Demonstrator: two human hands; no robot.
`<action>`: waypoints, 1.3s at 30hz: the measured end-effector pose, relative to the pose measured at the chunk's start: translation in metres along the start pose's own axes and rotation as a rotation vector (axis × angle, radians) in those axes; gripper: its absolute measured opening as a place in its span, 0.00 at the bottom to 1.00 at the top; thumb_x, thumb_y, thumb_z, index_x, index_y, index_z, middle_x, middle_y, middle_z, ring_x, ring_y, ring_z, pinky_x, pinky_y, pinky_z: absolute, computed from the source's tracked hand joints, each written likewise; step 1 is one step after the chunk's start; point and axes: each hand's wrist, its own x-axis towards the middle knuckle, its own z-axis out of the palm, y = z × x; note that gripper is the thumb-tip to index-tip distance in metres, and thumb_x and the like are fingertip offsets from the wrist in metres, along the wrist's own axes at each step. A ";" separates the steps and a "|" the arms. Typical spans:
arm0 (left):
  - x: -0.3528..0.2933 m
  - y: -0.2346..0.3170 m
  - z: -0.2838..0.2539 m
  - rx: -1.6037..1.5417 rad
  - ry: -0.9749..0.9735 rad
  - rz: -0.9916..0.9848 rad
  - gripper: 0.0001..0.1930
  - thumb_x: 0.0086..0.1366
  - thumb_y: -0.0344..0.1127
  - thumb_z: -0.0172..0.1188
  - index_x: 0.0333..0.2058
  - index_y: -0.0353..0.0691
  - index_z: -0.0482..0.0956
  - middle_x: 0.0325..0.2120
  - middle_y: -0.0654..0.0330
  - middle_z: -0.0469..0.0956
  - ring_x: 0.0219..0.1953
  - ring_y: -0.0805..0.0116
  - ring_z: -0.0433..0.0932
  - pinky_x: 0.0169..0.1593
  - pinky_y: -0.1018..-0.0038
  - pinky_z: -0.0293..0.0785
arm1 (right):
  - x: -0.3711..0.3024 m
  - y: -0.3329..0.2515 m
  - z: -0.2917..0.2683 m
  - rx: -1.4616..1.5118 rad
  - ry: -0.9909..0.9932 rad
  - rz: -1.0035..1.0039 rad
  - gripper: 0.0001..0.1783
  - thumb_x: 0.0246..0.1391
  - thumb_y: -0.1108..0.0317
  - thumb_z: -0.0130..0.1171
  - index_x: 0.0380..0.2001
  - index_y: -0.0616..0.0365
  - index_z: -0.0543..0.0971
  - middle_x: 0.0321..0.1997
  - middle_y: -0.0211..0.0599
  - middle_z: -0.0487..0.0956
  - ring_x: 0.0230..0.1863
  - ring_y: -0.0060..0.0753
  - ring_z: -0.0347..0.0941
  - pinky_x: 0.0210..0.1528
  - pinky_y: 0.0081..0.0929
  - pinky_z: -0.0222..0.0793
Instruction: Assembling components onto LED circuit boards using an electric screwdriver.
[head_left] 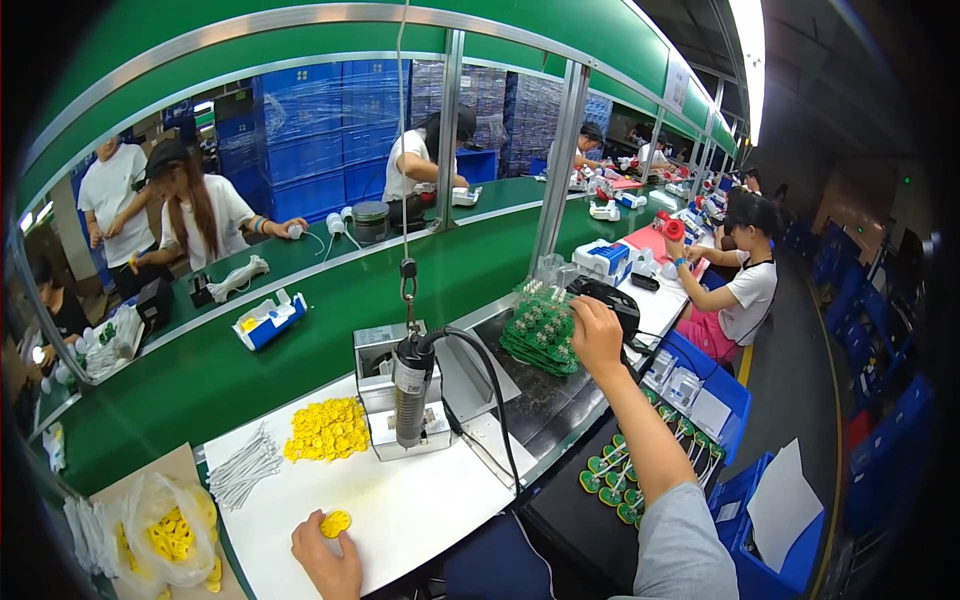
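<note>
Low on the white work surface, my left hand (328, 560) pinches a round yellow plastic piece (336, 523) between thumb and forefinger. A heap of similar yellow pieces (328, 429) lies farther off, beside a bundle of white cable ties or wires (246, 468). My right hand (597, 335) reaches out to the right edge of a stack of green circuit boards (540, 332). Its fingers are curled, and whatever lies between the fingertips is hidden. Between my hands a black electric screwdriver (411, 390) hangs upright from a hook above a grey metal fixture (377, 402).
A plastic bag of yellow pieces (170, 530) sits at the left. Several green-and-yellow assemblies (612, 485) lie on a black tray below my right arm. Blue bins (775, 540) stand at the right. Beyond runs a green conveyor (200, 385) with a blue-and-white box (270, 320); co-workers sit alongside.
</note>
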 end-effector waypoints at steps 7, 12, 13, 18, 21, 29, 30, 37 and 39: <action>0.006 0.013 -0.026 0.037 0.151 0.022 0.34 0.59 0.35 0.62 0.62 0.26 0.63 0.57 0.34 0.67 0.60 0.35 0.65 0.64 0.51 0.58 | -0.009 -0.077 -0.116 0.673 0.103 0.625 0.09 0.61 0.71 0.59 0.43 0.63 0.78 0.34 0.32 0.82 0.36 0.18 0.75 0.40 0.19 0.70; -0.009 0.018 -0.025 -0.121 0.279 -0.033 0.31 0.55 0.25 0.62 0.59 0.33 0.66 0.53 0.46 0.71 0.59 0.49 0.66 0.60 0.60 0.62 | -0.038 -0.120 -0.187 1.095 0.421 0.745 0.12 0.60 0.71 0.54 0.46 0.61 0.72 0.33 0.36 0.78 0.35 0.27 0.75 0.39 0.27 0.76; -0.010 0.018 -0.027 -0.185 0.248 -0.030 0.31 0.55 0.25 0.62 0.59 0.33 0.66 0.53 0.46 0.71 0.59 0.49 0.67 0.60 0.60 0.63 | -0.039 -0.135 -0.202 1.253 0.357 0.801 0.10 0.57 0.73 0.54 0.42 0.63 0.72 0.37 0.38 0.77 0.35 0.31 0.75 0.37 0.27 0.75; -0.016 0.012 -0.030 -0.350 0.008 0.209 0.19 0.50 0.26 0.66 0.43 0.32 0.77 0.41 0.47 0.79 0.45 0.46 0.77 0.50 0.61 0.72 | -0.093 -0.161 -0.222 1.337 -0.034 0.856 0.12 0.44 0.76 0.59 0.35 0.66 0.74 0.28 0.38 0.78 0.27 0.34 0.78 0.34 0.29 0.76; -0.023 0.027 -0.022 -0.471 -0.171 0.323 0.10 0.51 0.27 0.67 0.35 0.35 0.82 0.32 0.52 0.82 0.35 0.53 0.81 0.42 0.65 0.77 | -0.103 -0.176 -0.214 1.217 -0.032 0.880 0.08 0.50 0.78 0.56 0.36 0.66 0.74 0.32 0.41 0.79 0.31 0.32 0.79 0.36 0.28 0.75; 0.008 0.098 0.057 -0.801 -0.552 0.046 0.14 0.67 0.32 0.59 0.51 0.37 0.77 0.42 0.54 0.82 0.43 0.64 0.82 0.45 0.71 0.76 | -0.095 -0.118 -0.139 0.949 0.540 1.051 0.16 0.65 0.65 0.56 0.51 0.61 0.71 0.41 0.35 0.79 0.37 0.21 0.76 0.35 0.17 0.71; 0.013 0.104 0.080 -0.855 -0.603 0.013 0.17 0.69 0.33 0.57 0.55 0.37 0.74 0.44 0.54 0.82 0.46 0.65 0.81 0.47 0.71 0.76 | -0.096 -0.109 -0.131 1.005 0.595 1.075 0.17 0.64 0.65 0.57 0.52 0.60 0.71 0.43 0.35 0.79 0.38 0.21 0.76 0.36 0.17 0.71; 0.074 0.160 0.223 -1.049 -0.476 0.023 0.25 0.69 0.33 0.57 0.62 0.38 0.64 0.56 0.51 0.70 0.57 0.61 0.72 0.56 0.68 0.71 | -0.084 -0.071 -0.041 0.917 0.486 1.049 0.15 0.60 0.71 0.60 0.49 0.62 0.73 0.45 0.32 0.77 0.43 0.25 0.73 0.50 0.25 0.68; 0.093 0.175 0.246 -0.994 -0.362 0.050 0.27 0.67 0.35 0.59 0.61 0.34 0.64 0.56 0.49 0.69 0.58 0.58 0.71 0.57 0.68 0.70 | -0.079 -0.037 -0.013 1.047 0.603 1.096 0.15 0.57 0.74 0.60 0.47 0.62 0.73 0.42 0.32 0.78 0.42 0.26 0.73 0.48 0.25 0.69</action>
